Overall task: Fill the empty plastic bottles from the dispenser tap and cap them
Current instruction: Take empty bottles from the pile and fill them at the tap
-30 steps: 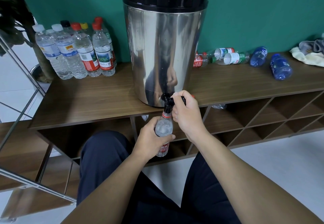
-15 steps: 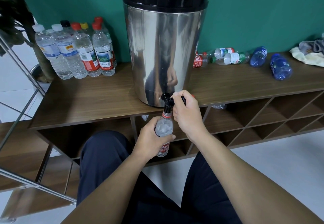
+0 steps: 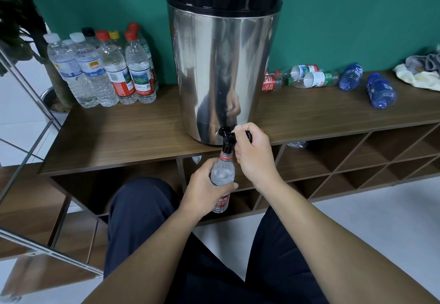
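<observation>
Head view: filling step in hand. Left hand (image 3: 204, 189) is wrapped around the bottle (image 3: 222, 177), holding it upright with its neck right under the black tap (image 3: 227, 137), at 6 o'clock of the steel dispenser (image 3: 223, 75). Right hand (image 3: 254, 153) is curled on the tap lever, at 3 o'clock of the spout. Water shows up into the bottle's shoulder; exact level hard to tell.

Capped full bottles (image 3: 107, 70) stand at 9 o'clock of the dispenser on the wooden counter (image 3: 123, 137). Empties (image 3: 333, 79) lie on their sides at 3 o'clock; cloth (image 3: 419, 72) past them.

Next, I'd say: close the lever before overflow, lower the bottle straight off the spout, then cap it. No loose cap clearly visible. Risk: spill if the bottle tilts or gets squeezed.
</observation>
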